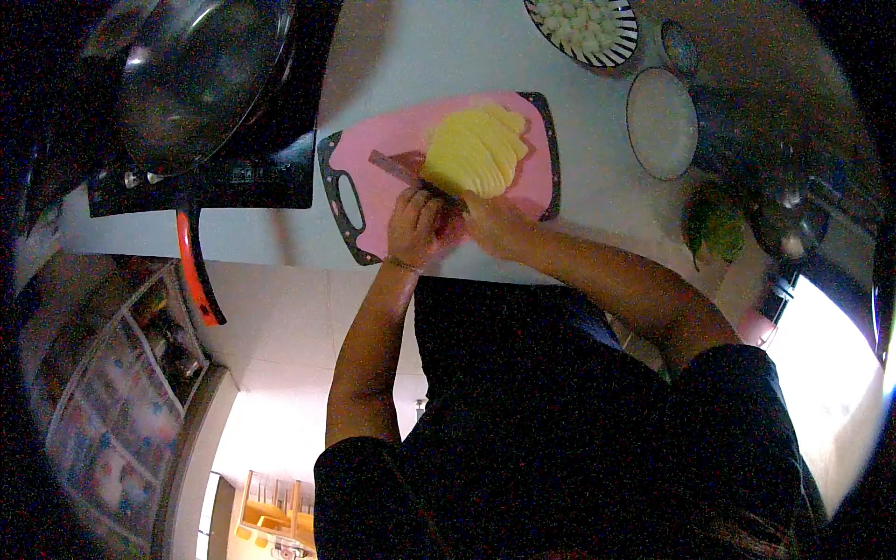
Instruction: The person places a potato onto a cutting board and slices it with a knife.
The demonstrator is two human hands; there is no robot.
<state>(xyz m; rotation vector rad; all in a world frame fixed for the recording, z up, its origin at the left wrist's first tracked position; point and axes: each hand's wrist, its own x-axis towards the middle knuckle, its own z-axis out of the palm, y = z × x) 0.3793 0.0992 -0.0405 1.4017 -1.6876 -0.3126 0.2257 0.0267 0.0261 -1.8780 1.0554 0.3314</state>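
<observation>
A pink cutting board (pixel 369 126) with dark speckled ends lies on the counter. Thin, overlapping yellow slices of what looks like potato (pixel 476 149) fan out across it. A knife (pixel 394 166) lies slantwise over the board, its blade pointing to the far left. My right hand (pixel 499 227) is closed around the handle end, close to the near edge of the slices. Against the near side of the blade sits my left hand (pixel 415 222), fingers curled; whatever is under them is hidden.
At the left, a wok (pixel 201 84) with an orange-and-black handle (pixel 193 266) rests on a black cooktop (pixel 271 179); the handle juts past the counter edge. Far right are a striped dish of white pieces (pixel 586 28), a white bowl (pixel 661 123) and green vegetables (pixel 717 229).
</observation>
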